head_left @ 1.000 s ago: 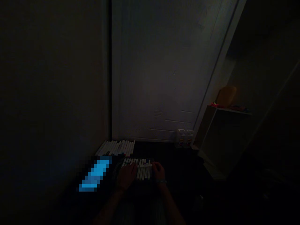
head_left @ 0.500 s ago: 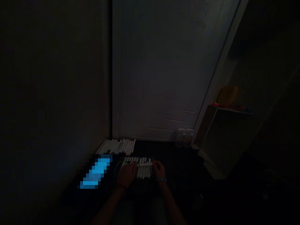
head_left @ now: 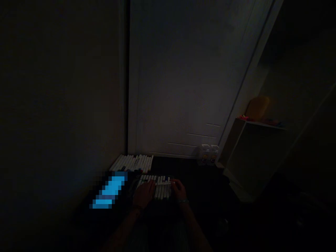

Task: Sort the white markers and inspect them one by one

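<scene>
A white marker (head_left: 163, 183) lies crosswise between my two hands, above a row of white markers (head_left: 162, 193) in a dark tray or case. My right hand (head_left: 179, 190) is closed, with thumb and fingers pinching the marker's right end. My left hand (head_left: 143, 194) has its fingers together at the left end and appears to grip it; the fingertips are hard to make out in the dark. Part of the row is covered by my left hand. Behind the case, to the left, another group of white markers (head_left: 132, 163) lies side by side on the dark table.
A bright blue pixelated screen (head_left: 111, 190) lies left of the case. Two clear containers with handles (head_left: 208, 155) stand at the back right by a pale panel (head_left: 183, 87). On the right is a shelf unit (head_left: 252, 150) with an orange object (head_left: 258, 107) on top.
The view has shifted a little, so the surroundings sit slightly further right. Both hands keep nearly the same pose around the marker.
</scene>
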Demonstrator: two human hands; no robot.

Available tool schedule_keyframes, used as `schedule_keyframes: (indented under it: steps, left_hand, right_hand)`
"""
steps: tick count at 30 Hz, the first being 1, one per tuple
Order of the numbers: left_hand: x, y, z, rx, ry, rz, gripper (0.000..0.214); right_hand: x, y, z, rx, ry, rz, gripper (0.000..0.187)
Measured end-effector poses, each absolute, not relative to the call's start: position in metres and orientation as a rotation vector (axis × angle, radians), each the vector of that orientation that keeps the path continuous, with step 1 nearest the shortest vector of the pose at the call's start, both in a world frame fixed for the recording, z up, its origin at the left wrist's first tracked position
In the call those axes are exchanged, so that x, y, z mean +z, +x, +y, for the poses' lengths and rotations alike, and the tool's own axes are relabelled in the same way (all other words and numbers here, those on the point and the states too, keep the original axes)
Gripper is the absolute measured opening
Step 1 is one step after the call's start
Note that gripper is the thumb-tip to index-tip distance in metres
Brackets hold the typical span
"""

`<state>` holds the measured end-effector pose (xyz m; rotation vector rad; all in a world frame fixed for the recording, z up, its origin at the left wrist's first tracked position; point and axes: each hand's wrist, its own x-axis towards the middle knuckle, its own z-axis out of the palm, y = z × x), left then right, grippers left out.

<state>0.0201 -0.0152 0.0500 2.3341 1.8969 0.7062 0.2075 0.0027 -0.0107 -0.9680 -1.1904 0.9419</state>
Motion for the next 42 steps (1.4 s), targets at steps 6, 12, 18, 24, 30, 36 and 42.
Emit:
schedule_keyframes:
  steps: [6,12,18,24,30,36,42]
  left_hand:
    - [0.041,0.02,-0.01,0.714,2.319,1.893,0.032]
    - [0.042,0.02,-0.011,0.703,2.327,1.878,0.029]
    - [0.036,0.021,-0.008,0.673,2.345,1.92,0.028]
    - [0.021,0.018,0.001,0.692,2.396,1.936,0.03]
    - [0.025,0.018,-0.001,0.705,2.401,1.91,0.027]
    - [0.038,0.02,-0.009,0.687,2.367,1.908,0.026]
    - [0.034,0.019,-0.007,0.701,2.394,1.874,0.028]
  right_hand:
    - [-0.022,0.208,0.007,0.787,-1.06,-1.008,0.034]
    - [-0.016,0.209,0.001,0.592,-1.139,-0.908,0.037]
    - [-0.012,0.211,-0.001,0.563,-1.169,-0.907,0.037]
    - [-0.015,0.214,-0.002,0.501,-1.215,-0.869,0.034]
    - [-0.014,0.215,-0.003,0.442,-1.258,-0.814,0.032]
    - [-0.014,0.212,0.001,0.474,-1.22,-0.844,0.032]
    - [-0.012,0.204,-0.003,0.554,-1.225,-1.116,0.03]
